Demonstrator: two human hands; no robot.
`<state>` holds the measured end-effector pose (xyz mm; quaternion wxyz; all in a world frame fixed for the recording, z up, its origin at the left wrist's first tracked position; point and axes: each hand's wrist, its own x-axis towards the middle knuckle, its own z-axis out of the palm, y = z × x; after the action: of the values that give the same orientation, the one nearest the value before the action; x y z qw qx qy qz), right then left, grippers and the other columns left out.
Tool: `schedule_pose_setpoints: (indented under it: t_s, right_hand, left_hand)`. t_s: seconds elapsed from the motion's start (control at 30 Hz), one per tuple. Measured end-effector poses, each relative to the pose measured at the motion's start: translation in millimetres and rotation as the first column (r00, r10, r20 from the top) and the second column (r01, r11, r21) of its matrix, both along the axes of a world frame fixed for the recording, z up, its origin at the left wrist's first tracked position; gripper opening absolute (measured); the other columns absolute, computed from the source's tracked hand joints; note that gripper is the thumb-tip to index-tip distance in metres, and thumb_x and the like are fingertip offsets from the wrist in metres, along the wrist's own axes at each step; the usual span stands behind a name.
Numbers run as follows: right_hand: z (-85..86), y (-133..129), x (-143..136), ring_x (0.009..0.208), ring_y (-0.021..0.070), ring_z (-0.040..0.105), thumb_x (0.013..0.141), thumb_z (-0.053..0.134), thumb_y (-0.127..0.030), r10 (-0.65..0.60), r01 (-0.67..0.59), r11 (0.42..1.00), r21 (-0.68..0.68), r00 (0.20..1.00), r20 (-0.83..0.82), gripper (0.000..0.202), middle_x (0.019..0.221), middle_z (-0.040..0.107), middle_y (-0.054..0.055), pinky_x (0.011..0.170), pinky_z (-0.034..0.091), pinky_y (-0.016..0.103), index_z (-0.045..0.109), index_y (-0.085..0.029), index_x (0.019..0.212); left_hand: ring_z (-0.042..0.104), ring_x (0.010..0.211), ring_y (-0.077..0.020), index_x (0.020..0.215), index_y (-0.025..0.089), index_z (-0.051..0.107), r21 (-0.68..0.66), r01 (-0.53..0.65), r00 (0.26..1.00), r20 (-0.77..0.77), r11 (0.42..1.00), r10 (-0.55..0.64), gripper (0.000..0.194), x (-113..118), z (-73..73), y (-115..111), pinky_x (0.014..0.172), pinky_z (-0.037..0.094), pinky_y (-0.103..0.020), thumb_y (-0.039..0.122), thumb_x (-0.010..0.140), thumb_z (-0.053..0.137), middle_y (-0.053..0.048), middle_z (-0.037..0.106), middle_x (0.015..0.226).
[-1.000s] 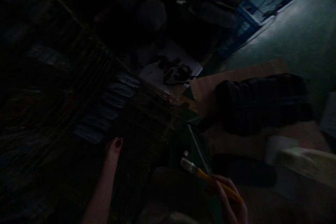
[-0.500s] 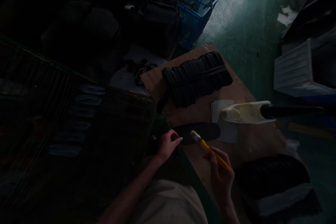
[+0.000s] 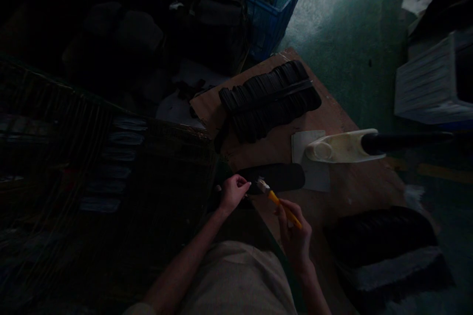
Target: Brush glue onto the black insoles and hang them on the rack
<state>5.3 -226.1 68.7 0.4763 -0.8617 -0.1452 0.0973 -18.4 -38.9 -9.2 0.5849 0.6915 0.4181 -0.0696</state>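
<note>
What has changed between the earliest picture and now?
The view swung. The left hand moved right, from beside the pale rows to the dark flat piece's left end; any grip is unclear. The brush went from left of that piece to over it. The right hand still holds it.

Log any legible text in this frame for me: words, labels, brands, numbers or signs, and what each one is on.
No text can be read anywhere.
Blue crate: too dark to make out any lettering.
Brush: no marking legible on its yellow handle.
Pale sheets: no writing readable.
</note>
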Motion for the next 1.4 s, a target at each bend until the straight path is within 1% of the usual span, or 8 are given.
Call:
schedule_pose_setpoints:
  t_s: [0.2,0.53,0.7,0.87,0.97,1.17,1.3,1.4]
  right_hand:
    - [-6.5,4.8,-2.8,0.073,0.0138,0.067,0.094,0.053,-0.028,0.011,-0.011,1.000,0.000,0.997,-0.078,0.016,0.092,0.066,0.004,0.064,0.053,0.023,0.060,-0.020,0.107]
    - [-8.9,-63.5,37.0,0.074,0.0172,0.066,0.093,0.054,-0.038,-0.259,0.297,0.924,-0.239,0.949,0.177,0.026,0.091,0.068,0.007,0.063,0.051,0.026,0.062,-0.018,0.107]
    - [-5.3,-51.4,34.7,0.076,0.0163,0.064,0.095,0.049,-0.029,-0.055,0.203,0.897,-0.393,0.933,0.356,0.021,0.090,0.067,0.007,0.066,0.047,0.026,0.062,-0.017,0.106]
    - [-1.7,-8.7,-3.2,0.067,0.0143,0.059,0.094,0.048,-0.020,0.147,-0.011,0.908,-0.420,0.945,0.293,0.018,0.083,0.064,0.004,0.060,0.045,0.025,0.059,-0.018,0.108]
    - [5.6,-2.7,-10.4,0.072,0.0133,0.062,0.093,0.050,-0.016,0.140,-0.090,0.964,-0.251,0.972,0.190,0.019,0.088,0.065,0.004,0.065,0.048,0.023,0.057,-0.020,0.111]
    - [2.4,-37.7,33.2,0.081,0.0158,0.064,0.094,0.051,-0.023,-0.119,0.209,0.941,-0.267,0.941,0.317,0.020,0.094,0.064,0.005,0.070,0.048,0.026,0.058,-0.019,0.113]
    - [-9.9,-25.9,39.5,0.070,0.0151,0.059,0.095,0.047,-0.024,0.029,0.149,0.878,-0.455,0.932,0.360,0.020,0.087,0.064,0.005,0.061,0.043,0.025,0.062,-0.018,0.107]
    - [-7.2,-6.2,25.4,0.070,0.0143,0.059,0.095,0.047,-0.021,0.124,-0.006,0.922,-0.387,0.952,0.281,0.019,0.086,0.064,0.004,0.062,0.044,0.024,0.061,-0.019,0.108]
  left_hand:
    - [0.051,0.043,-0.0102,0.072,0.016,0.061,-0.053,-0.033,0.999,-0.038,0.998,0.031,0.012,2.3,4.8,1.2,0.039,0.035,-0.020,0.026,0.075,0.067,0.002,0.058,0.057]
    - [0.052,0.043,-0.0098,0.071,0.016,0.063,-0.004,-0.007,1.000,-0.001,1.000,0.007,0.017,-1.4,9.1,2.3,0.040,0.035,-0.019,0.033,0.073,0.068,0.002,0.060,0.057]
    - [0.052,0.042,-0.0099,0.072,0.016,0.062,-0.007,-0.025,1.000,-0.006,1.000,0.025,0.017,-0.7,13.1,0.0,0.039,0.034,-0.019,0.033,0.073,0.067,0.002,0.060,0.056]
    - [0.054,0.042,-0.0108,0.073,0.017,0.061,-0.008,-0.023,0.999,-0.030,1.000,0.022,0.018,-1.1,14.2,-1.4,0.039,0.036,-0.019,0.035,0.075,0.065,0.002,0.059,0.054]
    - [0.055,0.043,-0.0110,0.073,0.017,0.060,-0.017,-0.022,0.999,-0.037,1.000,0.022,0.018,-2.1,11.6,-1.0,0.039,0.037,-0.019,0.035,0.075,0.065,0.002,0.059,0.054]
    - [0.054,0.042,-0.0103,0.072,0.017,0.060,-0.046,-0.036,0.999,-0.038,0.998,0.034,0.020,-1.0,11.6,0.4,0.039,0.039,-0.019,0.036,0.072,0.066,0.002,0.060,0.056]
    - [0.054,0.041,-0.0101,0.071,0.016,0.060,-0.071,-0.046,0.998,-0.045,0.996,0.043,0.020,1.0,13.4,1.0,0.039,0.039,-0.019,0.035,0.070,0.067,0.001,0.060,0.056]
    - [0.054,0.041,-0.0103,0.071,0.016,0.060,-0.087,-0.051,0.998,-0.042,0.995,0.047,0.021,0.5,11.9,1.2,0.039,0.038,-0.019,0.036,0.070,0.068,0.001,0.060,0.056]
